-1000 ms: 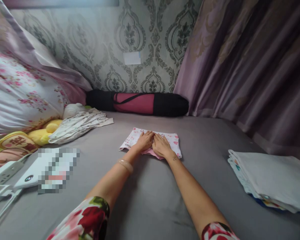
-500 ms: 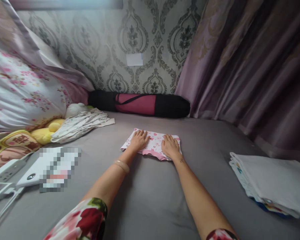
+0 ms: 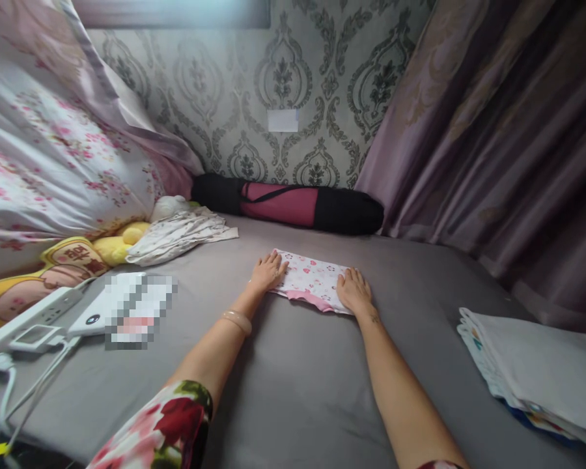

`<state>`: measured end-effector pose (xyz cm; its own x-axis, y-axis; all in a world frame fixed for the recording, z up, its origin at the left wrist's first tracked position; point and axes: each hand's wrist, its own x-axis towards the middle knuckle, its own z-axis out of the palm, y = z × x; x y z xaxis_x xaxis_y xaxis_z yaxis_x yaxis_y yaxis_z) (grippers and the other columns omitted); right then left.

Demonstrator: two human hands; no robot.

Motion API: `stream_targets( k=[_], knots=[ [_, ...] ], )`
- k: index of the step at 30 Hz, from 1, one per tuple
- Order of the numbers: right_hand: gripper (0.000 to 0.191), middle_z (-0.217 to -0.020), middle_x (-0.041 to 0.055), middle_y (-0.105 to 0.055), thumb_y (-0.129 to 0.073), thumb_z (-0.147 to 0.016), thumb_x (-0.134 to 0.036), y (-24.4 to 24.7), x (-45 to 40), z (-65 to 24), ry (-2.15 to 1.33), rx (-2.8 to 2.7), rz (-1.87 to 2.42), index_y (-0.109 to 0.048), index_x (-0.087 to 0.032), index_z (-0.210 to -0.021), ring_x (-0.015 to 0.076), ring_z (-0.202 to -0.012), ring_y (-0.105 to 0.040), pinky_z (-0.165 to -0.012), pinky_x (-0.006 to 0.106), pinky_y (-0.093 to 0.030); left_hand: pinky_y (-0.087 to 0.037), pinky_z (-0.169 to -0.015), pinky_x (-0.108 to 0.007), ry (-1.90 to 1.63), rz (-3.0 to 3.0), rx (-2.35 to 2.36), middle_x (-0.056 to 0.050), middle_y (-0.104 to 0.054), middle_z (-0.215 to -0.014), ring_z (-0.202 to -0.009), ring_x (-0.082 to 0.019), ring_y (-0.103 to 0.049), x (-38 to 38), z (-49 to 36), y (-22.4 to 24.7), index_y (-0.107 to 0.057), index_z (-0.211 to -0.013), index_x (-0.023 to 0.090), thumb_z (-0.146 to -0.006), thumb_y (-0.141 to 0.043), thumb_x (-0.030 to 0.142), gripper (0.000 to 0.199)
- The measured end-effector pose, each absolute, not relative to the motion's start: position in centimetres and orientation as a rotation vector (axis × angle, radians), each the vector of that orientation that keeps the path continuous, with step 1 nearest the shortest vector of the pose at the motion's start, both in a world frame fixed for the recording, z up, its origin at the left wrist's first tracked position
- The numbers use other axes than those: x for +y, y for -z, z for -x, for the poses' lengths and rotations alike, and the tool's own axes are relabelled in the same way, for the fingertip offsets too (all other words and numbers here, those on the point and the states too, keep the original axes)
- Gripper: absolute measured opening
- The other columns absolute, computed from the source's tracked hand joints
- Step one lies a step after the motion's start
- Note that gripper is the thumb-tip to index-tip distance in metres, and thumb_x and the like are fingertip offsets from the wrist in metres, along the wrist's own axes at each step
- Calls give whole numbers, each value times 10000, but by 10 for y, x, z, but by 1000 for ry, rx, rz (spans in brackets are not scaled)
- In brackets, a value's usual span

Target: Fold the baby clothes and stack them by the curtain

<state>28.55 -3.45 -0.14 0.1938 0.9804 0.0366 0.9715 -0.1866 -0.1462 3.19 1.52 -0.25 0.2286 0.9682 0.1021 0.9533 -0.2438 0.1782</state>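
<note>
A folded white garment [image 3: 312,277] with a pink print and a pink curved edge lies flat on the grey bed sheet [image 3: 283,384]. My left hand [image 3: 267,272] rests flat across its left end, fingers stretched out. On the right end lies my right hand [image 3: 355,291], palm down with its fingers extended. Between the two hands the middle of the cloth shows.
To the right sits a stack of folded cloths [image 3: 537,371]. A black and maroon roll bag [image 3: 283,205] lies along the wall. On the left are a crumpled light cloth [image 3: 180,234], a yellow plush [image 3: 120,246], a power strip [image 3: 43,312] with cables and a white device [image 3: 100,312].
My hands have moved apart to the garment's two ends, uncovering more of its middle. The whole view has shifted, so things appear further right.
</note>
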Motion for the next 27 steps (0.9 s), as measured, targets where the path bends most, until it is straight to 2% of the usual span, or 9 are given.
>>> stream_targets(
  k=[13, 16, 19, 21, 25, 27],
  knots=[
    [598, -1541, 180, -315, -191, -998, -368, -6, -38, -299, -153, -1821, 2386, -339, -35, -1473, 263, -1419, -278, -1133, 423, -217, -285, -1122, -505, -319, -2356, 1821, -93, -386, -1523, -1383, -286, -372, 25, -21, 2, -489, -1342, 215, -989, -266, 417, 464],
    [588, -1561, 171, -273, -204, -998, -349, -12, -39, -293, -74, -1847, 2318, -332, -28, -1474, 265, -1438, -233, -1150, 415, -176, -243, -1136, -546, -422, -2405, 1851, -125, -429, -1490, -1406, -291, -332, 23, -27, -9, -492, -1339, 174, -991, -272, 391, 465],
    [579, -1577, 145, -244, -193, -1001, -328, -11, -38, -287, 23, -1920, 2185, -298, -33, -1489, 241, -1453, -195, -1168, 389, -132, -183, -1176, -497, -573, -2495, 1858, -129, -422, -1494, -1434, -261, -282, 23, -36, -14, -459, -1376, 157, -998, -259, 388, 486],
    [581, -1569, 149, -265, -197, -1002, -333, -7, -37, -285, 2, -1955, 2185, -308, -29, -1484, 240, -1449, -209, -1167, 382, -142, -183, -1178, -475, -523, -2506, 1840, -131, -405, -1505, -1438, -252, -277, 24, -41, -11, -447, -1382, 159, -1001, -255, 393, 487],
    [583, -1537, 167, -331, -207, -1002, -346, -1, -36, -285, -94, -1988, 2252, -355, -22, -1463, 258, -1429, -261, -1160, 395, -167, -251, -1137, -500, -298, -2465, 1801, -176, -406, -1491, -1432, -278, -283, 25, -43, 2, -464, -1333, 128, -998, -273, 416, 481],
    [585, -1537, 165, -330, -201, -1002, -344, -3, -37, -284, -69, -1983, 2236, -357, -17, -1461, 263, -1431, -257, -1167, 403, -147, -240, -1137, -513, -287, -2483, 1791, -184, -411, -1483, -1431, -282, -282, 24, -43, 4, -475, -1311, 123, -998, -273, 426, 481]
  ],
)
